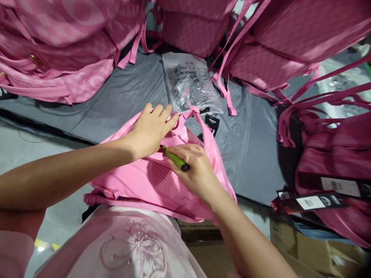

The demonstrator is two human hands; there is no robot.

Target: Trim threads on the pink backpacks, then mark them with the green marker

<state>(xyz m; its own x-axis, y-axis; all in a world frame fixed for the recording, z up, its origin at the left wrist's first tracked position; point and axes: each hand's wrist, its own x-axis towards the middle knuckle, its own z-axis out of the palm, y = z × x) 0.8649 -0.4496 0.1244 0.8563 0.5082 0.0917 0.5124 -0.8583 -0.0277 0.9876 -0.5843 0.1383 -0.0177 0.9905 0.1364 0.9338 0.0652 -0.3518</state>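
Observation:
A pink backpack with a perforated mesh panel lies across my lap and the edge of the grey-covered surface. My left hand grips its upper part, fingers curled over the fabric near the top loop. In my right hand is a slim green tool with a black end. Its dark tip meets the fabric just below my left hand; the kind of tool cannot be made out. Beyond the backpack's top edge is a black tag.
A clear plastic bag with printing rests on the grey sheet ahead. Pink backpacks crowd the far side and right, their straps hanging down. Barcoded tags stick out at right, above cardboard boxes.

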